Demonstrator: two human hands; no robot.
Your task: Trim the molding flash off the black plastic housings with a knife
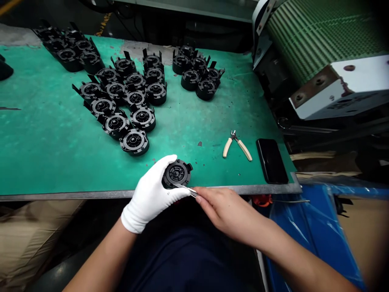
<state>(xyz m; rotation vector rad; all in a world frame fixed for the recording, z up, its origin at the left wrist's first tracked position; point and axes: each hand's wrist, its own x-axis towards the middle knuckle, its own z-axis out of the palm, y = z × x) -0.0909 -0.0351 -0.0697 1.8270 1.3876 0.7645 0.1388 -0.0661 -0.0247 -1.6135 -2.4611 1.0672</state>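
Left hand curled round round black part; right hand pinches slim metal tool. Tip could slip, scratching plastic.

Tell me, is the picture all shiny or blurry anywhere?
Head view: pale shine on the green mat and bright streaks on the blue plastic sheeting; the white-gloved left hand looks very bright, with deep shadow below the table; the far right edge fades into dark blur, and the beige trousers at lower left look soft.
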